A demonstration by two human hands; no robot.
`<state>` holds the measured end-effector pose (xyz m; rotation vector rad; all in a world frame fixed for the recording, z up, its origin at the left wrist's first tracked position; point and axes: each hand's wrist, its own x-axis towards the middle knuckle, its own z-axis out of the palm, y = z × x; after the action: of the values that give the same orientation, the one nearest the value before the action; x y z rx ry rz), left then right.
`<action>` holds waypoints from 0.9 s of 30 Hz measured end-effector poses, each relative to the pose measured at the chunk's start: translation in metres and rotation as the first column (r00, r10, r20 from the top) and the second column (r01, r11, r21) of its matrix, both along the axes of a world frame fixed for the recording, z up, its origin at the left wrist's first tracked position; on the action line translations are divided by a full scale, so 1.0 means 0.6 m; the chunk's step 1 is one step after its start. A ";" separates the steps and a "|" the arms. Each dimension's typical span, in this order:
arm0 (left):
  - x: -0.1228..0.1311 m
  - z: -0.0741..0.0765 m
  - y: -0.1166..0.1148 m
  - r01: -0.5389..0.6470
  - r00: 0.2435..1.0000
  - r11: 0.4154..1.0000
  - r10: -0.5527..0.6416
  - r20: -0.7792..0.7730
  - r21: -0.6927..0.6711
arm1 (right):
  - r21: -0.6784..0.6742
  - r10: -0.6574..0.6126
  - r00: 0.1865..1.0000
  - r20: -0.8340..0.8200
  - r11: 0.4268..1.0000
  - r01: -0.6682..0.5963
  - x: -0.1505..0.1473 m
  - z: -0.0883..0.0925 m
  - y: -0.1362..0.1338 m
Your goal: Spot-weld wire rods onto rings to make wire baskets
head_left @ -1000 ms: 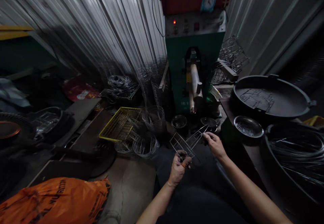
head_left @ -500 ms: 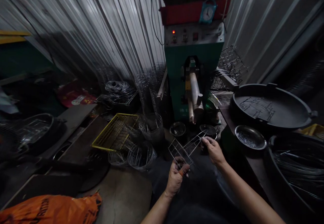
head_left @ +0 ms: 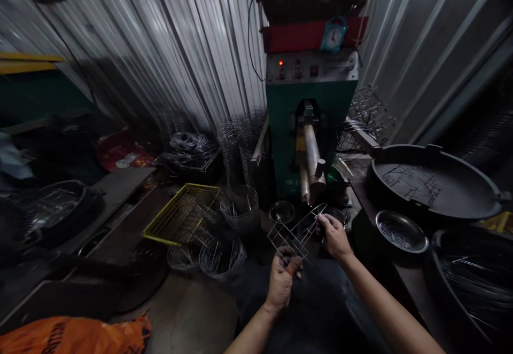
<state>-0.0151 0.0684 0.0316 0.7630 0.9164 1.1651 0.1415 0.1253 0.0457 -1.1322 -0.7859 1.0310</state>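
One wire grid frame point(head_left: 294, 235) sits low before the green machine point(head_left: 310, 124); left hand point(head_left: 281, 282) closed on its near end, right hand point(head_left: 335, 238) pinching its far end, long axis slanting away rightward toward the machine.

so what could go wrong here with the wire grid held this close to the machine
1. The wire grid is pinched only at its edges by the left hand and right hand; its thin bare wire ends could prick fingers.
2. Its far tip sits near the rod of the green machine, whose red lamp is lit; it might snag there.
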 end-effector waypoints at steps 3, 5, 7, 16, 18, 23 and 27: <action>0.006 0.003 0.003 -0.012 1.000 1.000 0.012 0.011 0.017 | -0.008 -0.022 0.999 -0.034 1.000 0.022 0.000 -0.005 0.008; 0.009 0.004 0.004 -0.019 1.000 1.000 0.018 0.013 0.017 | -0.011 -0.041 0.999 -0.036 0.999 0.041 0.000 -0.008 0.013; 0.010 0.006 0.005 -0.026 1.000 1.000 0.026 0.013 0.007 | -0.012 -0.064 0.998 -0.022 0.998 0.063 0.000 -0.009 0.016; 0.004 0.007 0.008 0.031 0.999 0.998 -0.032 0.010 0.051 | -0.012 -0.064 0.998 -0.025 0.998 0.064 -0.005 -0.005 0.018; 0.004 0.007 0.007 0.036 0.999 0.998 -0.036 0.007 0.052 | -0.011 -0.066 0.998 -0.022 0.998 0.066 -0.005 -0.005 0.017; 0.003 0.009 0.009 0.045 0.999 0.997 -0.045 0.007 0.055 | -0.021 -0.043 0.998 -0.037 0.999 0.042 -0.003 -0.002 0.014; 0.003 0.010 0.014 0.048 0.999 0.997 -0.048 0.008 0.058 | -0.025 -0.032 0.998 -0.062 0.999 0.030 -0.001 0.003 0.015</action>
<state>-0.0130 0.0765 0.0378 0.8214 0.8552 1.1564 0.1406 0.1346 0.0476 -1.1235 -0.7058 1.0473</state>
